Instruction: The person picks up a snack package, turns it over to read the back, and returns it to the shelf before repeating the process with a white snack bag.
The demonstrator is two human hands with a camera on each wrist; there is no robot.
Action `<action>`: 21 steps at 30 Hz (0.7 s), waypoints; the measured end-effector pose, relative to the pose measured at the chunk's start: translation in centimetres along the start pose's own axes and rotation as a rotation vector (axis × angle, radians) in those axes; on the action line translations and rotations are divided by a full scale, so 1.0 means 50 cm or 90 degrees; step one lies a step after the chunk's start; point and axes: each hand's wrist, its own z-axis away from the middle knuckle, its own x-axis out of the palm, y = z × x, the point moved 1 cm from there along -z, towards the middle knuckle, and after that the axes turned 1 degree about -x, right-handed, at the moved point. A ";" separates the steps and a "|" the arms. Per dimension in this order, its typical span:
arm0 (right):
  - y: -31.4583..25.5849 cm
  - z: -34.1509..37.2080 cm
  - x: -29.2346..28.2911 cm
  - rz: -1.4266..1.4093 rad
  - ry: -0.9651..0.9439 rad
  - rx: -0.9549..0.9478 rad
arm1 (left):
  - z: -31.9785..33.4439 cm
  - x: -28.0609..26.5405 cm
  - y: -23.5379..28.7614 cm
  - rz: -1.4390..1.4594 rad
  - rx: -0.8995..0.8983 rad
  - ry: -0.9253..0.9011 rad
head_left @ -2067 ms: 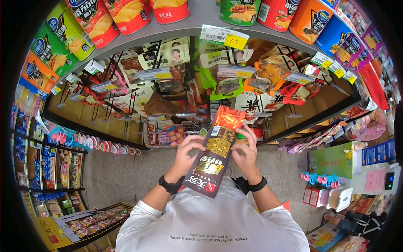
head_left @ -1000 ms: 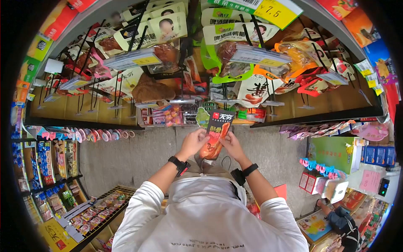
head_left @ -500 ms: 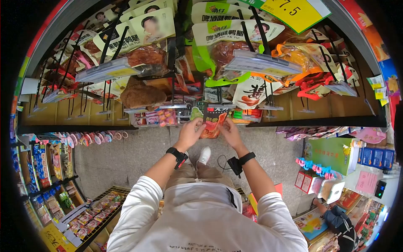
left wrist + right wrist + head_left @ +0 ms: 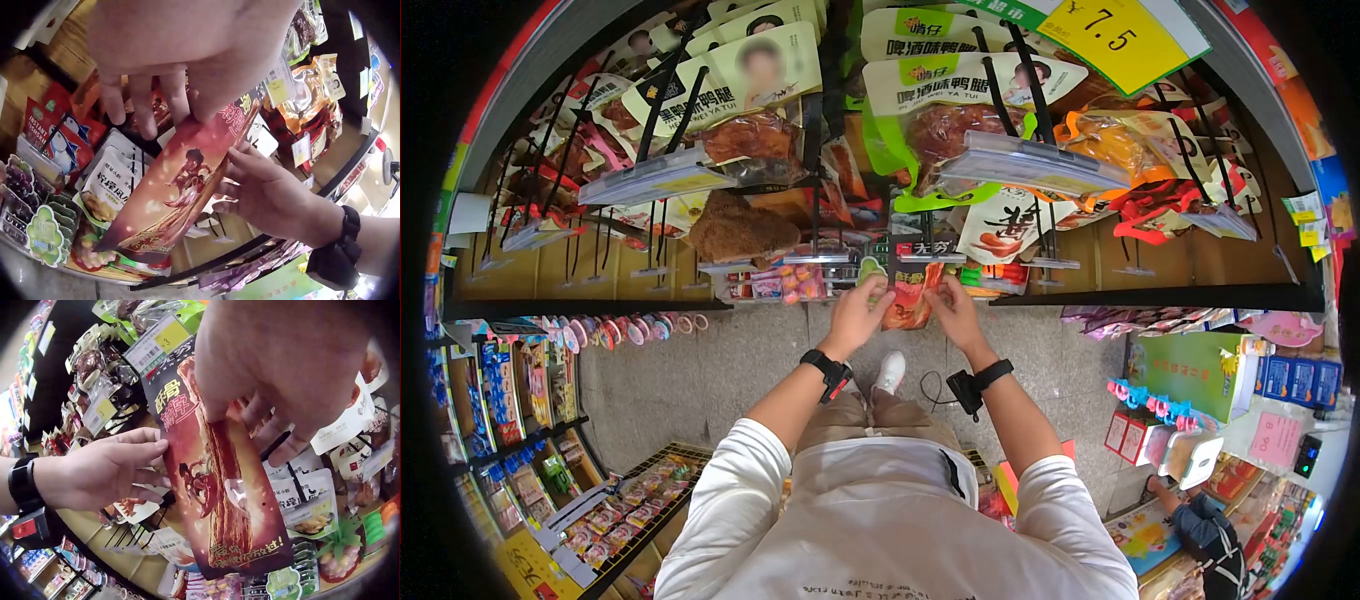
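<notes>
**Two-handed hold on a snack packet (image 4: 914,300) in front of a shop rack**

Nearest is the white shirt (image 4: 880,540) of the person, with beige trousers (image 4: 875,422) and one white shoe (image 4: 889,371) beyond it. Each wrist carries a black strap with a device attached.

The left hand (image 4: 859,314) pinches one long edge of the snack packet: thumb on the front face, fingers behind. The right hand (image 4: 956,314) grips the opposite edge in the same way, its thumb on the printed front. The snack packet is located between the hands, front face toward the person. The right wrist view shows a dark red panel with a meat strip and a small figure on a chilli.

In the head view, the upper part of the packet overlaps the front of the rack; whether they touch cannot be told. Small pink packets (image 4: 792,283) lie low on the rack, left of the hands. Above, a green-edged bag (image 4: 948,135) and an orange-edged bag (image 4: 1112,150) hang from hooks behind clear tag holders. A yellow price tag (image 4: 1106,35) reading 7.5 is at the top.

Farther right are a green box (image 4: 1185,368) and, below it, another person (image 4: 1215,535) in dark clothing.
</notes>
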 end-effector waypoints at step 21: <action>0.079 -0.279 0.012 -0.212 0.060 -0.011 | 0.124 -0.070 -0.056 0.119 -0.085 -0.133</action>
